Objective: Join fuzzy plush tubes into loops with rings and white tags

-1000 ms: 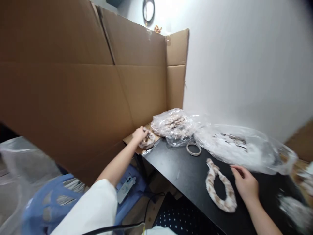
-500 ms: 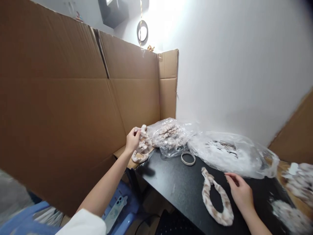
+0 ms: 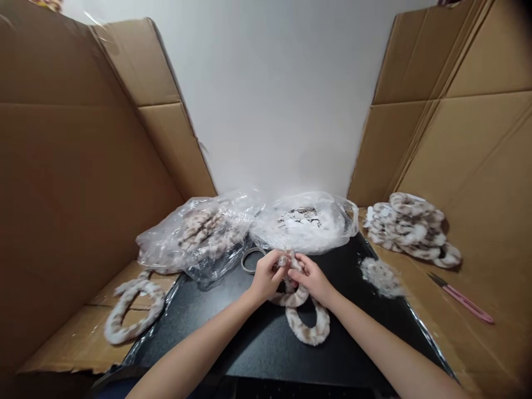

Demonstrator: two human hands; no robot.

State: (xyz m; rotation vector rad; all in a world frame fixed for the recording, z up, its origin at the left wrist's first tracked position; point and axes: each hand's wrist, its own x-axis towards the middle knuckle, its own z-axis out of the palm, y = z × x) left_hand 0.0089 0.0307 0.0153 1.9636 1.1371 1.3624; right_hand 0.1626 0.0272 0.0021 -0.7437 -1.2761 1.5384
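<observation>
Over the middle of the black table, my left hand (image 3: pixel 268 276) and my right hand (image 3: pixel 312 280) meet, fingers closed on the upper end of a fluffy white-and-brown fabric loop (image 3: pixel 293 299). Fingers cover much of that end, so its detail is hidden. A second fluffy loop (image 3: pixel 308 334) lies on the table just below, partly overlapped by the held one. Close to my left hand is a roll of tape (image 3: pixel 248 260) lying flat.
Clear plastic bags (image 3: pixel 299 221) stand along the wall, one with fluffy pieces (image 3: pixel 208 230). More loops (image 3: pixel 135 313) lie on cardboard at left. At right are a pile of loops (image 3: pixel 407 227), fluff scraps (image 3: pixel 380 277) and pink-handled snips (image 3: pixel 463 299). Cardboard walls (image 3: pixel 415 100) flank the table.
The view has swung right. My left hand has brought a fluffy loop from the left side to the table's middle. My right hand, earlier beside the lying loop, now grips the held one too.
</observation>
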